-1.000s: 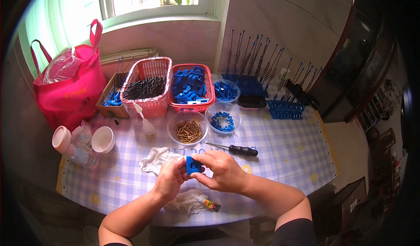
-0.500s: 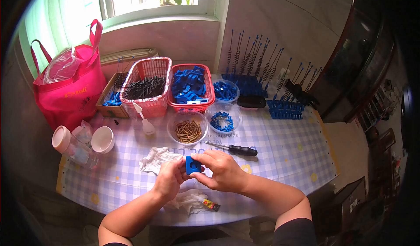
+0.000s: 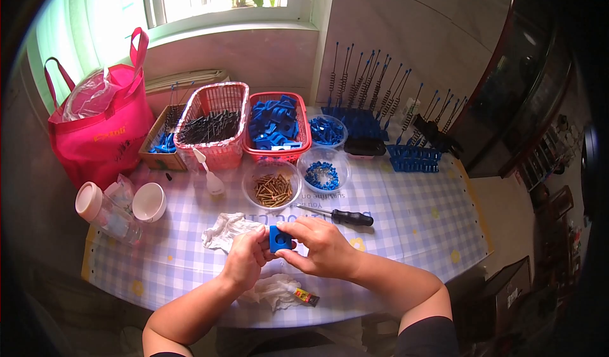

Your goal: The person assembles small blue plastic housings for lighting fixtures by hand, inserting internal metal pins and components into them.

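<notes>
A small blue plastic block (image 3: 279, 238) with a round hole is held over the checked tablecloth (image 3: 406, 224) by both hands. My left hand (image 3: 244, 259) grips its left side. From the right, my right hand (image 3: 322, 247) pinches it with thumb and fingers. A black-handled screwdriver (image 3: 339, 215) lies just beyond my right hand. A clear bowl of brass screws (image 3: 272, 189) and a clear bowl of small blue rings (image 3: 323, 174) stand behind it.
A red basket of blue parts (image 3: 277, 126), a pink basket of dark rods (image 3: 210, 127), a pink bag (image 3: 101, 125), white cups (image 3: 149, 202), crumpled cloths (image 3: 227, 229) and a small glue tube (image 3: 306, 297) surround me. Blue racks with springs (image 3: 413, 157) stand at the back right.
The hands have turned the blue block slightly between the fingers; everything else on the table is where it was.
</notes>
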Motion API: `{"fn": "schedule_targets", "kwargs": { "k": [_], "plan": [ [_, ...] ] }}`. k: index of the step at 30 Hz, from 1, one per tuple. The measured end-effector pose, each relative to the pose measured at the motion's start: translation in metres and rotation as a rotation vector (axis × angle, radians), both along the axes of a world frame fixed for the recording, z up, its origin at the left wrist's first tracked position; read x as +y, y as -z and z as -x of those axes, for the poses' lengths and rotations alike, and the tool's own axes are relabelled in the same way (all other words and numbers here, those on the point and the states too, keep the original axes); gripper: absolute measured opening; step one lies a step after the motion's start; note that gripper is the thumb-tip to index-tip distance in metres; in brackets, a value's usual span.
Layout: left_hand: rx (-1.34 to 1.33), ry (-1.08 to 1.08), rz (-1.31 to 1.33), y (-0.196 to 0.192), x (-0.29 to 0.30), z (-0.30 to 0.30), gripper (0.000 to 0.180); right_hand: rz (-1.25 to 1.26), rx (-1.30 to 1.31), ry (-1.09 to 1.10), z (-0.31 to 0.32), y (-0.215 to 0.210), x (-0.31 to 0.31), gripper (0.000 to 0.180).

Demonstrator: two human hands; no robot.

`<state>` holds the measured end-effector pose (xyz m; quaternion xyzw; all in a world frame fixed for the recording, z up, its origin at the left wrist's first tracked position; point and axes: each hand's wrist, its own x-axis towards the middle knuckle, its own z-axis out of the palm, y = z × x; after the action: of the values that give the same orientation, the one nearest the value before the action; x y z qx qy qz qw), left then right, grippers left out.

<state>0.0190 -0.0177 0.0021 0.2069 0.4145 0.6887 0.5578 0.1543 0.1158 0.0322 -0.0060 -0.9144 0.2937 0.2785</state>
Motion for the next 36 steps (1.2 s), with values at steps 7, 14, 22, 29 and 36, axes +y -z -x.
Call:
{"fn": "schedule_targets", "kwargs": {
  "k": [7, 14, 22, 29, 36],
  "plan": [
    [-0.014, -0.006, 0.007, 0.004, 0.001, 0.001, 0.047, 0.009, -0.001, -0.006, 0.001, 0.000, 0.000, 0.040],
    [-0.077, 0.056, 0.042, -0.006, 0.004, 0.002, 0.054, 0.096, -0.043, -0.025, 0.003, 0.000, 0.006, 0.041],
    [-0.151, 0.056, 0.063, -0.007, 0.002, 0.006, 0.059, 0.094, -0.023, -0.007, 0.004, -0.010, 0.008, 0.052],
    [-0.172, 0.039, 0.094, -0.010, 0.004, 0.005, 0.061, 0.141, 0.033, 0.060, -0.013, -0.046, -0.002, 0.054],
    [-0.233, 0.049, 0.113, -0.017, 0.005, 0.004, 0.062, 0.429, -0.101, -0.395, -0.035, -0.104, -0.054, 0.046]
  ]
}}
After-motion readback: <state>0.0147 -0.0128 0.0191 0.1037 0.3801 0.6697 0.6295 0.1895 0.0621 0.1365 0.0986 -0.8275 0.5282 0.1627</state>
